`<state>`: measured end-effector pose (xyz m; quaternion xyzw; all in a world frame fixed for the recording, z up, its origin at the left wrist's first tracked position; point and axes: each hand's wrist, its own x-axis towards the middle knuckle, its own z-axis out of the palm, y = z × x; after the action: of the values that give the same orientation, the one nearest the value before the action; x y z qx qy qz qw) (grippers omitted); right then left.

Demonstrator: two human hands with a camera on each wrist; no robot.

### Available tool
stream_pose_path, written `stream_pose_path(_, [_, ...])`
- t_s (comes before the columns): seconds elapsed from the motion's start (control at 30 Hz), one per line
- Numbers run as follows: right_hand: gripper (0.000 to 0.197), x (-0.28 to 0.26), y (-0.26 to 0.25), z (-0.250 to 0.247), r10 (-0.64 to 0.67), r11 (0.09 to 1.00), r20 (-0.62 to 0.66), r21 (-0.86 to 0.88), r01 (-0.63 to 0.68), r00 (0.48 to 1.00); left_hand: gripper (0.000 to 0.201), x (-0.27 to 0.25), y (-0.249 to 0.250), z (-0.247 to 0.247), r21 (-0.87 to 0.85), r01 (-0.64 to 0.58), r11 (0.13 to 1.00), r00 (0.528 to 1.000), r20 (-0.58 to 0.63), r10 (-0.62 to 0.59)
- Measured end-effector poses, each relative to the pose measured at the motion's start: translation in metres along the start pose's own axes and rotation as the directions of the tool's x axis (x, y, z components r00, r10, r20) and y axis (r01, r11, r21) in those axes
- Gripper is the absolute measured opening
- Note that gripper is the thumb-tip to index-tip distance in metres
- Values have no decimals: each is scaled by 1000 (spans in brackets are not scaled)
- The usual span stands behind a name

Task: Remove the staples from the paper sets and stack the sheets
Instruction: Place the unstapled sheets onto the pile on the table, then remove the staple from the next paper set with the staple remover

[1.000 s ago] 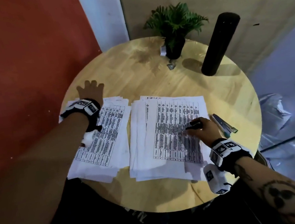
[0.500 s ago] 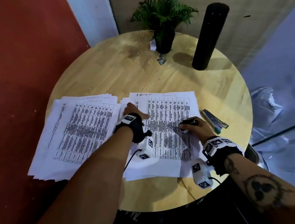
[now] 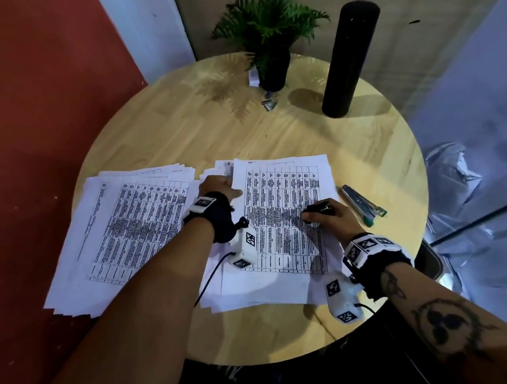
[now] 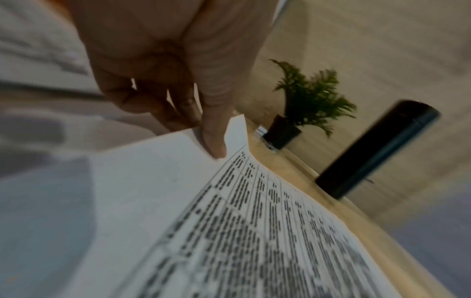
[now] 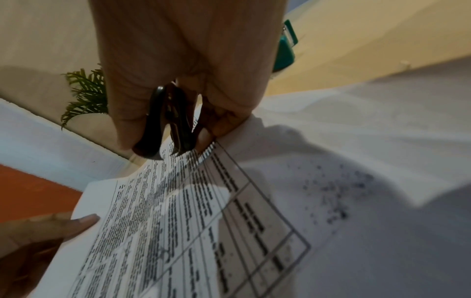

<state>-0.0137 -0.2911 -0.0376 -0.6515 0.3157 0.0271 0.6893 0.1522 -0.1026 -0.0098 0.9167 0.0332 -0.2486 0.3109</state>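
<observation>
Sheets (image 3: 285,216): printed tables, text blurred, unreadable.

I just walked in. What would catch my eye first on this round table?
Two spreads of printed sheets cover the near half of the round wooden table: the left stack and the right stack. The left hand pinches the right stack's top sheet at its far corner, while the right hand rests on it holding a black staple remover. Behind stand a potted fern and a tall black cylinder.
</observation>
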Motion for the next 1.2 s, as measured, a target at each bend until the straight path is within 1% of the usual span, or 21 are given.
stream_pose_path(0.1, [32, -7, -11, -2, -33, 997, 30, -64, 35, 999, 27, -7, -4, -3, -127, -134, 983, 985, -121, 119])
stream_pose_path(0.17, [35, -13, -26, -2, -143, 983, 35, -109, 146, 989, 21, -18, -4, -7, -205, -255, 945, 954, -213, 211])
stream_pose_path(0.2, [37, -15, -36, -2, -233, 956, 37, -176, 236, 972, 19, -24, -4, -11, -256, -306, 917, 938, -248, 243])
stream_pose_path(0.27, [43, -19, -62, -1, -403, 848, 74, -344, 403, 912, 21, -36, -4, -17, -385, -371, 845, 917, -295, 268])
stream_pose_path(0.33, [47, -21, -93, 0, -485, 746, 136, -451, 490, 864, 18, -46, -4, -24, -513, -403, 758, 910, -315, 271])
stream_pose_path(0.4, [47, -25, -125, 1, -547, 615, 225, -546, 569, 807, 19, -59, -2, -33, -594, -433, 679, 900, -334, 281])
stream_pose_path(0.47, [45, -30, -151, 3, -554, 502, 340, -592, 631, 760, 20, -74, 1, -43, -620, -483, 619, 875, -371, 312])
stream_pose_path(0.57, [45, -43, -180, 6, -490, 399, 433, -660, 636, 757, 21, -92, 8, -58, -638, -512, 576, 859, -374, 350])
stream_pose_path(0.67, [46, -59, -196, 9, -509, 371, 420, -680, 632, 751, 24, -108, 9, -71, -635, -524, 568, 852, -388, 353])
stream_pose_path(0.73, [47, -73, -204, 12, -546, 363, 421, -660, 657, 724, 18, -119, 10, -81, -603, -563, 565, 826, -414, 381])
stream_pose_path(0.8, [47, -88, -213, 14, -568, 328, 442, -652, 684, 694, 20, -132, 12, -92, -575, -602, 554, 798, -459, 391])
stream_pose_path(0.83, [48, -95, -218, 16, -576, 311, 451, -651, 693, 682, 25, -137, 14, -97, -534, -637, 556, 768, -505, 395])
stream_pose_path(0.87, [48, -103, -224, 17, -583, 291, 461, -650, 702, 669, 31, -143, 15, -103, -458, -678, 574, 720, -569, 397])
stream_pose_path(0.9, [49, -112, -231, 19, -593, 264, 475, -648, 714, 650, 36, -150, 16, -111, -347, -718, 603, 650, -643, 405])
stream_pose_path(0.93, [49, -120, -236, 20, -601, 234, 487, -650, 722, 634, 40, -157, 17, -119, -225, -742, 631, 567, -712, 414])
stream_pose_path(1.0, [49, -137, -248, 23, -622, 175, 510, -649, 740, 594, 58, -174, 25, -135, 17, -749, 663, 387, -800, 458])
stream_pose_path(1.03, [49, -146, -254, 25, -632, 157, 517, -644, 749, 578, 71, -183, 31, -144, 121, -745, 656, 318, -801, 508])
stream_pose_path(1.07, [48, -156, -259, 26, -641, 144, 524, -636, 758, 561, 78, -196, 38, -151, 213, -730, 649, 278, -775, 567])
stream_pose_path(1.1, [47, -165, -263, 27, -646, 137, 530, -628, 766, 550, 80, -208, 44, -157, 285, -706, 648, 276, -733, 622])
stream_pose_path(1.17, [47, -184, -273, 29, -664, 120, 534, -615, 779, 523, 69, -230, 55, -168, 387, -651, 653, 316, -644, 696])
stream_pose_path(1.2, [47, -193, -276, 30, -671, 114, 533, -613, 782, 515, 61, -240, 60, -172, 405, -636, 657, 338, -619, 709])
